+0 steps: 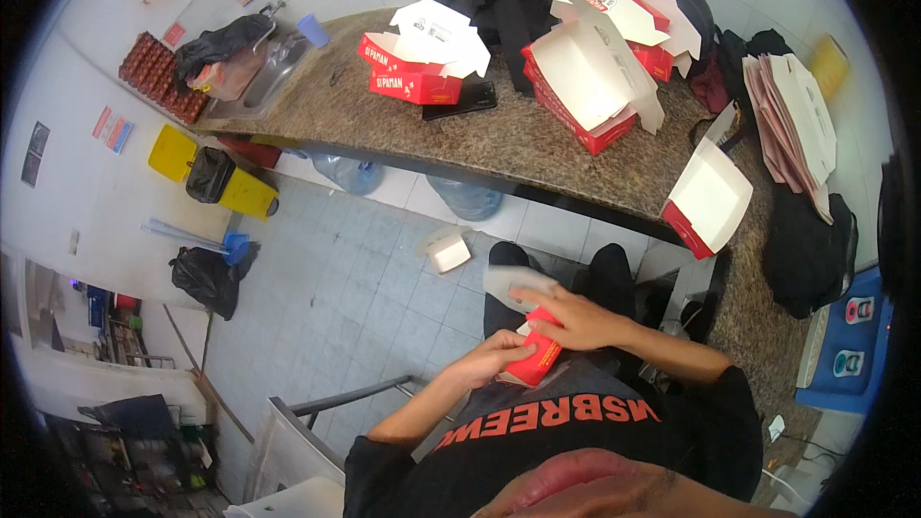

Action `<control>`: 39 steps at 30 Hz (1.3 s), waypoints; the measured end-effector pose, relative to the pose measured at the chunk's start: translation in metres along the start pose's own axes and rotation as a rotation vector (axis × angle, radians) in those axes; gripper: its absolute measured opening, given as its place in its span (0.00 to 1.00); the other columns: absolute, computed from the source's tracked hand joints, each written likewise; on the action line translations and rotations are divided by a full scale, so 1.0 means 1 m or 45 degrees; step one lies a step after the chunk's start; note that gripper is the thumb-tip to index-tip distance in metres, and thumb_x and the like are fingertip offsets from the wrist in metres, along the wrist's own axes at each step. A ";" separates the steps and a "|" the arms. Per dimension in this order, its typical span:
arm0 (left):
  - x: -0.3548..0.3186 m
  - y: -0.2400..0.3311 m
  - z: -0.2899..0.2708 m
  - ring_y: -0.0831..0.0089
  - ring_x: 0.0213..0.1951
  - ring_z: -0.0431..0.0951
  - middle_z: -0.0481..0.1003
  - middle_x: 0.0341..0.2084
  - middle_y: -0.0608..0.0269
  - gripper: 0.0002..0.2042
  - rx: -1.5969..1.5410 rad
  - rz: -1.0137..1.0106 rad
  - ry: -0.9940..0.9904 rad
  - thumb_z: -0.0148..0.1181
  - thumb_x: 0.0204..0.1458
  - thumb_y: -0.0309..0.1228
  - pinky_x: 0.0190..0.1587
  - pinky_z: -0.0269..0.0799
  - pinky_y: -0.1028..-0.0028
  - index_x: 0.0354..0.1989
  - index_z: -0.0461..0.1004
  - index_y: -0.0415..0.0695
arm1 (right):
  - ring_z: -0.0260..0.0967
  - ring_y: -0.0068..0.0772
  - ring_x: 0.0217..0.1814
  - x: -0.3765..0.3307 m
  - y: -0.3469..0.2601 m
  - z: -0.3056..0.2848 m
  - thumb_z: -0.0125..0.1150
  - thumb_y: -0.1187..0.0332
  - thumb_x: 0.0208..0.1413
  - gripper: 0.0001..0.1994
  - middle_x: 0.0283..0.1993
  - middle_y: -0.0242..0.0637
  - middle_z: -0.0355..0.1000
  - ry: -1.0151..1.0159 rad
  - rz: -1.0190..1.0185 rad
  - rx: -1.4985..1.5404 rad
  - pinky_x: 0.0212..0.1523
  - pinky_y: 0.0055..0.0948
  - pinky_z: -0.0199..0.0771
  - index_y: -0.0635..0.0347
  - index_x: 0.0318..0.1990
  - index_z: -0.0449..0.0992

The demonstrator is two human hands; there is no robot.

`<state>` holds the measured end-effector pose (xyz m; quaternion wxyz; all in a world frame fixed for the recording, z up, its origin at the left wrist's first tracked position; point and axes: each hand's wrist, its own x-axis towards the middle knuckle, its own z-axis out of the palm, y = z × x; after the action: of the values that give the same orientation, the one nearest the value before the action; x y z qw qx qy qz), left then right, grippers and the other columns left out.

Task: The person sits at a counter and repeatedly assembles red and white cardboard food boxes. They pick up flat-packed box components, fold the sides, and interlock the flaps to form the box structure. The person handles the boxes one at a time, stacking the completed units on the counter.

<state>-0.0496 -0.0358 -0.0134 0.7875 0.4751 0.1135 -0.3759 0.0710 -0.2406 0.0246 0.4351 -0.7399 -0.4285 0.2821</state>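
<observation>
In front of my body I hold a small red and white cardboard food box (537, 363) with its flap raised. My left hand (491, 355) grips the near left side, thumb on the red wall. My right hand (576, 321) is closed around the far right part, fingers by the pale flap, which is smeared by motion. On the counter beyond, an open box (712, 194) stands near the edge. Several nested open boxes (585, 86) are farther back, and two stacked red boxes (417, 84) stand to their left.
The stone counter (336, 115) curves along the far and right sides. Flat folded cardboard (791, 125) leans at the right beside a black bag (811, 254). A dark phone (460, 102) lies by the stacked boxes. One open box (447, 251) sits on the tiled floor (355, 259).
</observation>
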 end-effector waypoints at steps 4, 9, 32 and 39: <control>-0.002 -0.002 -0.004 0.86 0.29 0.76 0.79 0.30 0.70 0.12 0.032 -0.066 -0.037 0.59 0.65 0.36 0.29 0.71 0.83 0.41 0.81 0.40 | 0.70 0.60 0.54 0.005 0.024 0.007 0.52 0.57 0.67 0.15 0.49 0.54 0.72 -0.170 0.133 -0.253 0.50 0.51 0.74 0.55 0.52 0.73; 0.000 0.000 0.004 0.82 0.33 0.79 0.81 0.34 0.67 0.12 0.100 0.063 -0.056 0.58 0.65 0.36 0.35 0.74 0.80 0.41 0.81 0.40 | 0.70 0.52 0.54 0.003 0.012 0.006 0.51 0.59 0.67 0.12 0.46 0.48 0.71 -0.196 -0.117 -0.237 0.51 0.49 0.73 0.59 0.43 0.74; -0.001 0.023 0.032 0.40 0.62 0.63 0.65 0.61 0.44 0.21 2.209 0.627 0.631 0.68 0.50 0.42 0.61 0.61 0.47 0.47 0.77 0.41 | 0.78 0.54 0.32 0.006 0.031 0.011 0.61 0.50 0.60 0.19 0.26 0.51 0.76 -0.410 -0.142 -0.453 0.35 0.49 0.76 0.58 0.38 0.81; 0.022 0.011 0.027 0.38 0.61 0.69 0.63 0.63 0.31 0.32 0.848 0.826 0.942 0.63 0.58 0.34 0.61 0.66 0.53 0.66 0.56 0.32 | 0.68 0.24 0.18 0.022 0.027 0.013 0.55 0.63 0.68 0.19 0.15 0.39 0.68 0.375 0.190 0.337 0.21 0.32 0.64 0.68 0.26 0.72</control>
<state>-0.0315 -0.0659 -0.0040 0.5788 0.8065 0.1053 0.0593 0.0817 -0.2226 -0.0068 0.5644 -0.7391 -0.2637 0.2561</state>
